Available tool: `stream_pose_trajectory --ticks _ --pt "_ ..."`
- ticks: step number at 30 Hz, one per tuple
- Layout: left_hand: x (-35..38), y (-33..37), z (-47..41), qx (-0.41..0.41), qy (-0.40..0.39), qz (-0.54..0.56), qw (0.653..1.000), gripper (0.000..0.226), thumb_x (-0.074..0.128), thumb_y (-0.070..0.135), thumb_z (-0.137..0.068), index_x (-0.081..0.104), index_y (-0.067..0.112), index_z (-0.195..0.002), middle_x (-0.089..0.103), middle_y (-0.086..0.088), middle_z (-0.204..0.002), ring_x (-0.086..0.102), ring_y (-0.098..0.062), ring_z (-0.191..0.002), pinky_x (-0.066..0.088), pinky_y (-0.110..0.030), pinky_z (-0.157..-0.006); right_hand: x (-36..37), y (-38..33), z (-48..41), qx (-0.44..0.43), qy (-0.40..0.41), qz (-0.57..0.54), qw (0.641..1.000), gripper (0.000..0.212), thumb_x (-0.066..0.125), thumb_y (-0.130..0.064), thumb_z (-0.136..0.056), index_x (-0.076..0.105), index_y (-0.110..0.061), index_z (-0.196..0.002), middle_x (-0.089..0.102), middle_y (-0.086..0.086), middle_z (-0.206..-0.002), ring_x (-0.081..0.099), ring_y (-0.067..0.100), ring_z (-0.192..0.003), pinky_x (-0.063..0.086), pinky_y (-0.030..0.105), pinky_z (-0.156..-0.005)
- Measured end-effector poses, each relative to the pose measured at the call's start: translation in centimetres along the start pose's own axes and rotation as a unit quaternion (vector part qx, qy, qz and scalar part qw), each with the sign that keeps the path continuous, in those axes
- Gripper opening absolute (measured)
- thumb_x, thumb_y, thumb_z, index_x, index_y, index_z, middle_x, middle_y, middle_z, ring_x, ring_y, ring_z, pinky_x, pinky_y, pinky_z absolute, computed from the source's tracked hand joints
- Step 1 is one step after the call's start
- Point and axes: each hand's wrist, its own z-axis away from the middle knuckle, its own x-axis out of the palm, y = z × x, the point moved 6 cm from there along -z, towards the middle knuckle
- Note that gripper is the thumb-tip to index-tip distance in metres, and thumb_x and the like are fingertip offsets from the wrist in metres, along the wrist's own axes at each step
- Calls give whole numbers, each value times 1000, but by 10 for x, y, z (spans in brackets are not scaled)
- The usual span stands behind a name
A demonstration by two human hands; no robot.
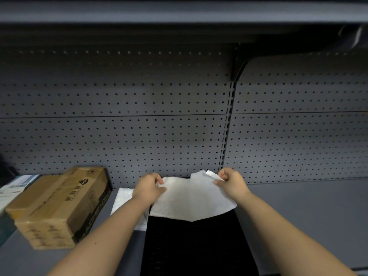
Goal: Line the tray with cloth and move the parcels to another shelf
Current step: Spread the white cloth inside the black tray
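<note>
A white cloth (191, 198) hangs spread over the far end of a black tray (197, 248) that lies lengthwise on the grey shelf. My left hand (148, 187) pinches the cloth's upper left corner. My right hand (231, 182) pinches its upper right corner, where the edge is folded over. Left of the tray a brown cardboard parcel (61, 206) sits on the shelf. A flatter parcel with a white label (14, 191) lies at the far left edge, partly cut off.
More white cloth (122, 200) lies flat on the shelf between the brown parcel and the tray, partly under my left forearm. A grey pegboard wall (139, 120) backs the shelf. Bare grey shelf (308, 216) stretches right of the tray. Another shelf runs overhead.
</note>
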Motion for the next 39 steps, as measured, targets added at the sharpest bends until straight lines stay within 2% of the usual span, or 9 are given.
stream_pose_trajectory --ticks 5,9,12,16,19,23,27,33,39 --pt "-1 11 1 24 -3 34 999 77 79 41 -73 39 30 -138 51 1 -122 38 -22 -121 42 -34 -95 -3 -18 7 -59 -31 -67 996 23 67 -6 -88 52 -19 -74 47 -1 -58 44 12 -57 39 26 -62" --pt "2 17 3 57 -51 -77 994 84 70 64 -69 34 40 -141 49 6 -128 32 -21 -123 36 -34 -98 -13 -31 16 -77 -25 -171 982 19 63 -5 -91 64 -24 -92 73 13 -87 69 20 -78 54 32 -77" --pt "7 12 6 57 -88 -138 985 86 65 73 -64 33 45 -139 47 6 -126 34 -21 -119 30 -30 -93 -20 -38 21 -71 -45 -221 972 12 62 -4 -91 67 -13 -94 75 9 -86 71 20 -77 56 35 -73" --pt "4 2 5 6 -83 28 996 77 76 68 -56 44 42 -121 55 15 -113 46 -12 -111 37 -29 -94 -28 -44 27 -77 -52 -256 962 12 61 0 -91 66 -11 -88 73 -3 -74 69 13 -69 55 28 -65" --pt "3 3 13 -38 -121 200 972 76 87 40 -63 40 33 -122 61 1 -108 62 -17 -101 52 -32 -82 -29 -46 32 -82 -50 -278 956 13 60 2 -91 65 -9 -88 73 -3 -74 69 12 -68 54 24 -63" --pt "-18 13 23 -17 -59 286 956 74 83 7 -70 41 23 -129 65 -5 -107 65 -21 -98 56 -36 -82 -28 -39 38 -75 -42 -283 955 14 60 0 -91 67 -11 -85 75 5 -80 70 19 -73 56 33 -69" --pt "-47 23 42 -9 -71 384 920 39 80 3 -73 66 9 -109 75 -6 -99 71 -25 -96 58 -30 -75 -43 -36 50 -88 -39 -301 949 13 62 0 -89 67 -10 -83 75 4 -83 70 18 -77 56 32 -72" --pt "-71 32 91 73 -174 370 910 14 83 12 -69 74 11 -81 74 -9 -85 70 -21 -81 55 -28 -74 -65 -35 100 -149 -72 -227 960 20 69 9 -80 71 -11 -81 73 -4 -74 64 3 -68 51 13 -68" --pt "-48 23 132 144 -196 235 941 16 82 0 -70 70 10 -74 75 4 -81 69 -3 -81 51 -17 -75 -60 -11 141 -186 -120 -53 974 24 77 -1 -78 76 -24 -82 76 5 -90 70 18 -85 53 27 -81"
